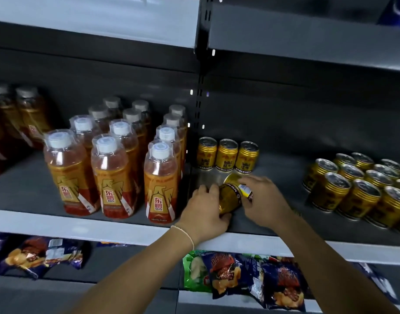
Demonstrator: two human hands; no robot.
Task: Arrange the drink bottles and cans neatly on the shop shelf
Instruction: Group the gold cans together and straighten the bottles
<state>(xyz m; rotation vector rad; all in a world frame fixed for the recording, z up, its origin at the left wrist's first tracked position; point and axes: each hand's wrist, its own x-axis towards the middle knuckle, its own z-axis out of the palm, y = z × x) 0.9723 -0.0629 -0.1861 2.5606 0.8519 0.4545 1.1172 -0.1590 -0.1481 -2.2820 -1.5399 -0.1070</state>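
Observation:
A gold can [231,196] lies tilted over on the dark shelf [273,220], its top towards the back. My left hand [205,211] grips its lower end, thumb curled under it. My right hand [262,200] holds its upper side with curled fingers. Behind them three gold cans [227,155] stand upright in a row. A block of several gold cans [357,189] stands at the right. Orange drink bottles [113,168] with white caps stand in rows at the left.
A vertical slotted upright [199,105] divides the two shelf bays. Darker bottles [17,118] stand at the far left. Snack bags [251,277] lie on the shelf below. An upper shelf [94,21] overhangs.

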